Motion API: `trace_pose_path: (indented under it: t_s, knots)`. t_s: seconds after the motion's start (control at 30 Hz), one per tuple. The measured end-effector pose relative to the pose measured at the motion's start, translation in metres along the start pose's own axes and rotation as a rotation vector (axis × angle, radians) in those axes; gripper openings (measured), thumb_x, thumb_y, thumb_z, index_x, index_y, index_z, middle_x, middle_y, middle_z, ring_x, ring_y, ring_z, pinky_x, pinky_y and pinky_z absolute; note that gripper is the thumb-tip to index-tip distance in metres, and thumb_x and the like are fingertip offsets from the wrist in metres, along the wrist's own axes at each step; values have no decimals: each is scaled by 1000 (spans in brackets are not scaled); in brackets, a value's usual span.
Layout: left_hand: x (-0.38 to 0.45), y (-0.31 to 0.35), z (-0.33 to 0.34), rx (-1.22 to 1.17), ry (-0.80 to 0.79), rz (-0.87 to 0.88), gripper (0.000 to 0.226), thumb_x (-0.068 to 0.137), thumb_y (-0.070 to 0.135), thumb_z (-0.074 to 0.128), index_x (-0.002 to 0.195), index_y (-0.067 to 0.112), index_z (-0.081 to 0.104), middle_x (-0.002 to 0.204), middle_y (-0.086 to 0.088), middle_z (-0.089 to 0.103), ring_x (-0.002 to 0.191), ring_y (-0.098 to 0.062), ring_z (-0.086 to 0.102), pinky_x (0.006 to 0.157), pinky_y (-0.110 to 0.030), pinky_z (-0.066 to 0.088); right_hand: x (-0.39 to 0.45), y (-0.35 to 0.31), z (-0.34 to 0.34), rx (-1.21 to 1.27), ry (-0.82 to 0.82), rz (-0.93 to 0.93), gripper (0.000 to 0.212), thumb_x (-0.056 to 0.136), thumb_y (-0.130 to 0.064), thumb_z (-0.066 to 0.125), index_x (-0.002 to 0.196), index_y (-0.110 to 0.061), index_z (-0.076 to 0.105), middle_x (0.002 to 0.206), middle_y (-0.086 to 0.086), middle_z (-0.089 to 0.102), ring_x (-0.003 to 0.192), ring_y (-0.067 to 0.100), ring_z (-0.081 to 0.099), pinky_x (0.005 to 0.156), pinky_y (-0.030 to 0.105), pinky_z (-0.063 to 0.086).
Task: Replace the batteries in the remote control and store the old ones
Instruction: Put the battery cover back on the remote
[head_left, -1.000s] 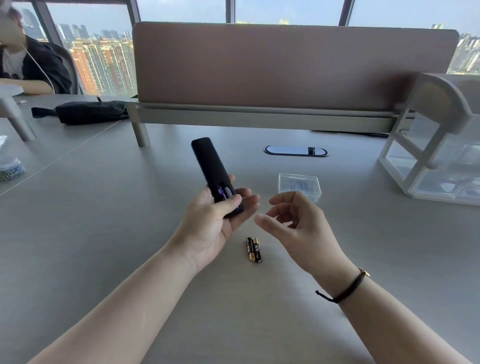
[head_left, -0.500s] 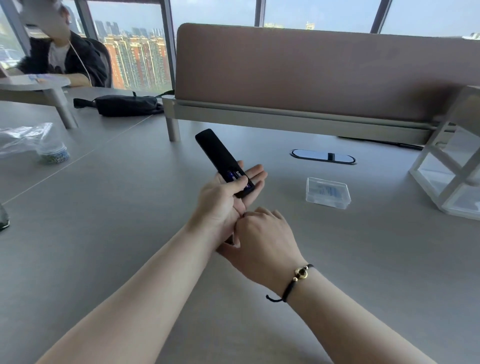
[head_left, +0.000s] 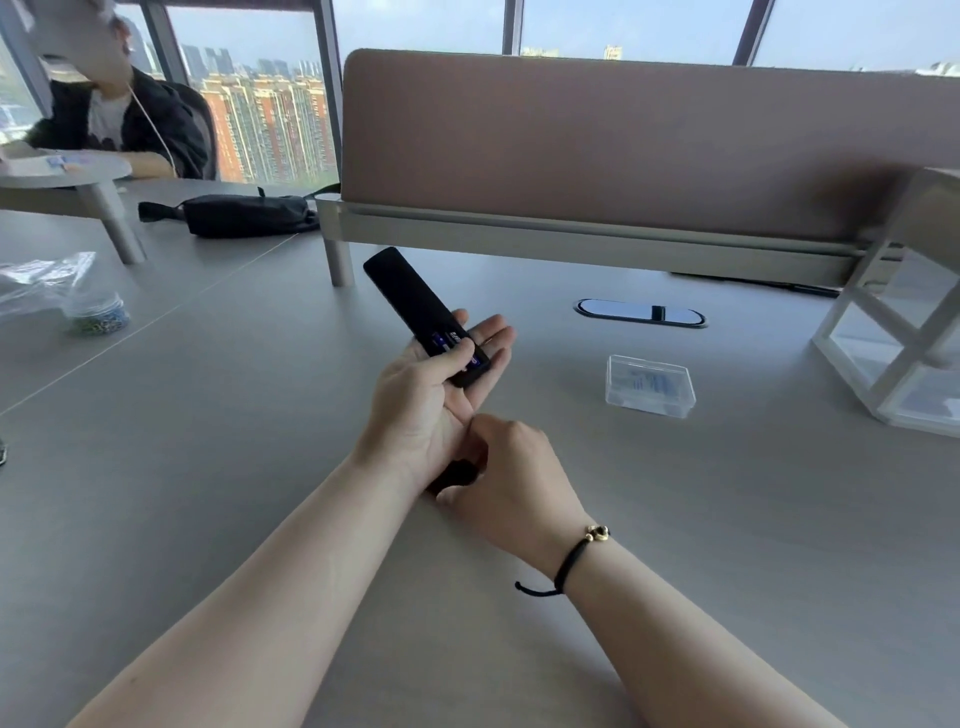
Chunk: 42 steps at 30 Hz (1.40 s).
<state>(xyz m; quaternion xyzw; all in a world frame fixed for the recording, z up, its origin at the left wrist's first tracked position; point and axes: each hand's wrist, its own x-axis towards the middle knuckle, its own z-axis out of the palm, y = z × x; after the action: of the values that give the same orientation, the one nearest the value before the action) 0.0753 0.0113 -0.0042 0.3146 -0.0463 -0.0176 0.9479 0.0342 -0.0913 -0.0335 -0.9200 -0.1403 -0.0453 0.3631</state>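
Far to the left, a plastic bag and a black pouch lie on the grey table, well apart from the work.

Near the middle, the remote control is held in the left hand. It is gripped at its near end, with the thumb laid over the open battery bay, where two batteries with purple labels can be seen. The long side of the remote runs from the palm up and away to the left. Its far end is pointed at the desk divider, and its open end is pointed back at the person.

Just below and right of it, the right hand is curled, knuckles up, low over the table. Something dark is seen under its fingers, but what it is cannot be told, nor whether it is gripped. This hand is touching the heel of the left hand, and the open bay lies just up and left of it. So it is likely the hand by which the next piece will be brought to the bay.

Further right, a small clear box sits on the table. It is probably where the old batteries will be stored.
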Motion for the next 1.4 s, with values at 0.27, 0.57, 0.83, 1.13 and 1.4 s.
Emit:
trace_pose_path:
  t_s: [0.27,0.57,0.83,1.13,1.4]
  knots:
    - [-4,-4,0,161,91,41,27,104,26,41,123,14,56,116,-11,74,104,-29,72,81,-37,59,0,17,-55,411,1,176,21,69,-12,87,81,-21,72,65,-6,66,46,5,54,50,20,43]
    - [-14,-35,7,357,-7,-162,20,100,10,47,116,9,60,110,-9,75,97,-26,73,76,-36,60,-21,79,-102,1152,-179,286,30,77,-4,66,106,-1,71,94,17,74,77,21,73,65,26,62]
    - [-20,-45,9,408,-92,-261,22,99,2,40,116,10,53,124,-19,68,114,-40,65,94,-58,50,-20,74,-82,1022,-85,292,12,90,3,61,99,2,68,88,18,70,77,24,68,66,32,62]
    - [-21,-40,10,471,-110,-234,35,85,-17,30,99,4,53,106,-15,72,94,-32,72,77,-50,58,-22,67,-82,1030,-65,286,3,88,-6,67,85,-6,68,77,11,71,67,21,67,50,28,52]
    - [-21,-40,10,540,-65,-182,34,87,-16,36,105,9,48,90,-11,71,80,-25,74,64,-38,59,-22,69,-79,920,-74,246,14,88,-9,69,96,1,65,72,14,64,42,18,49,39,23,30]
